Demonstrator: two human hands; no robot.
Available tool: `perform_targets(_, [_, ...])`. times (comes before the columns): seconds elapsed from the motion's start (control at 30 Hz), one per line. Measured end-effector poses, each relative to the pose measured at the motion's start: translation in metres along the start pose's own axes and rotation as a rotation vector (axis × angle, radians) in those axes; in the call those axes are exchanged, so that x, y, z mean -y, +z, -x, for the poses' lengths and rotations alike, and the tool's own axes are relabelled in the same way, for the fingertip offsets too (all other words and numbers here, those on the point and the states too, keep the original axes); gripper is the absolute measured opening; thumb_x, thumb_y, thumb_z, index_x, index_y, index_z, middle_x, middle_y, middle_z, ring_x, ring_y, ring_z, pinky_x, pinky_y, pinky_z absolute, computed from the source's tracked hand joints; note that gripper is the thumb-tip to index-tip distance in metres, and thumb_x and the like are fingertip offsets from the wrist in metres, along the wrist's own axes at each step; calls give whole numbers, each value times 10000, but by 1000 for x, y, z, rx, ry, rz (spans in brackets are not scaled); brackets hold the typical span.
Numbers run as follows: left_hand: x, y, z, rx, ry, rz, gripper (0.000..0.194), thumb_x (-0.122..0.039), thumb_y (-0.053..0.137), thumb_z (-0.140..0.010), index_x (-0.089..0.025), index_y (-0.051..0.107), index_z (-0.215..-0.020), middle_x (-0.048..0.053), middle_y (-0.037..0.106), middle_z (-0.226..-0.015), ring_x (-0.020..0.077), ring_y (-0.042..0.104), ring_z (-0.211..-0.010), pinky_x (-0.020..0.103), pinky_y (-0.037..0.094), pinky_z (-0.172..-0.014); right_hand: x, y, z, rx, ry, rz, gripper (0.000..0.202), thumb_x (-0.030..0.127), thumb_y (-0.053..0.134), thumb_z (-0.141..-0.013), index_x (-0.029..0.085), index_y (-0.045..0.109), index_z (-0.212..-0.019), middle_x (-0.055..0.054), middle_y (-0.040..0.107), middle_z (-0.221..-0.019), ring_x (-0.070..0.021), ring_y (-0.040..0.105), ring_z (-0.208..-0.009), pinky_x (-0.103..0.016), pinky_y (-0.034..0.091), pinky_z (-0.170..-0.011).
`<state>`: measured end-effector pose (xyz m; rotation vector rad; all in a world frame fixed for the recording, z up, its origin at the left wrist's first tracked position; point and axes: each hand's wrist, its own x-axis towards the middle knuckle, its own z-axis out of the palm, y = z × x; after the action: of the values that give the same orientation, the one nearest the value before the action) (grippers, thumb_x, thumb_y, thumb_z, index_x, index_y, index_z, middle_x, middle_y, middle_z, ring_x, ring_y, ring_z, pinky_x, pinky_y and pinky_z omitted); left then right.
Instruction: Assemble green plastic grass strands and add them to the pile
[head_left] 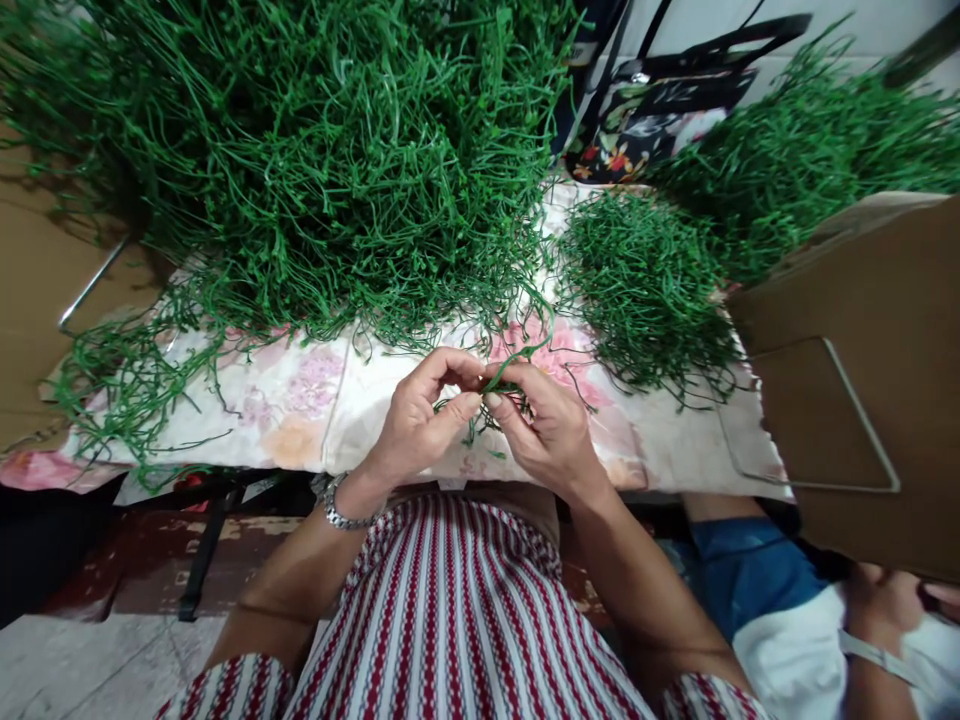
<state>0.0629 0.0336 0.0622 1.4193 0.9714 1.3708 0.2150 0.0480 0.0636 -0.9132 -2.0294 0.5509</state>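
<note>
Between the heap (337, 170) and cloth edge (285, 461), left hand (426, 415) and right hand (551, 425) pinch a strand (517, 356).

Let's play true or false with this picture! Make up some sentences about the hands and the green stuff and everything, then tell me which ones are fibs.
1. The left hand and the right hand meet at a green strand. True.
2. Something shiny is around the right wrist. False: the silver band is around the left wrist.
3. A small green heap lies to the right of the biggest green heap. True.
4. The hands are over plain black stuff. False: a pale flowered cloth is under them.
5. The person wears plain blue on top. False: the top has red and white stripes.
</note>
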Motion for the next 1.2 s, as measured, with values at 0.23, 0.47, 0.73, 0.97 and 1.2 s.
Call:
perform_targets(0.23, [0,-1,4,39,194,-547,116,-53,472,-761,-151,524,-792,32,522,-786,132,502,-768,255,414,-685,-5,0,0,46,9,11,115,185,523,-825,154,543,-934,-38,606,-808,-125,578,-732,-241,461,-654])
perform_targets(0.47, [-1,-1,5,19,291,-774,98,-77,454,-777,-163,501,-763,39,535,-768,148,526,-760,270,428,-678,-4,-16,-13,213,-89,50,90,149,498,-815,151,570,-868,-52,592,-788,-154,547,-760,-280,436,-687])
perform_targets(0.73, [3,4,7,-23,328,-746,148,-41,454,-757,-164,534,-771,12,531,-687,114,517,-647,226,418,-595,-4,-4,-5,243,273,-357,230,332,553,-816,166,523,-972,-23,578,-839,-114,530,-737,-221,427,-639])
perform_targets(0.97, [4,-2,9,85,370,-826,186,-31,429,-755,-156,563,-788,23,550,-691,116,521,-642,226,422,-605,-7,0,1,377,321,-466,214,281,442,-868,137,533,-998,-22,572,-778,-118,537,-696,-237,428,-648])
perform_targets(1.2, [-7,-22,10,363,448,-1028,177,-30,413,-708,-180,507,-710,1,505,-637,129,464,-598,255,339,-554,1,-14,6,530,109,138,118,137,417,-830,151,495,-743,-8,530,-622,-107,458,-564,-220,305,-545])
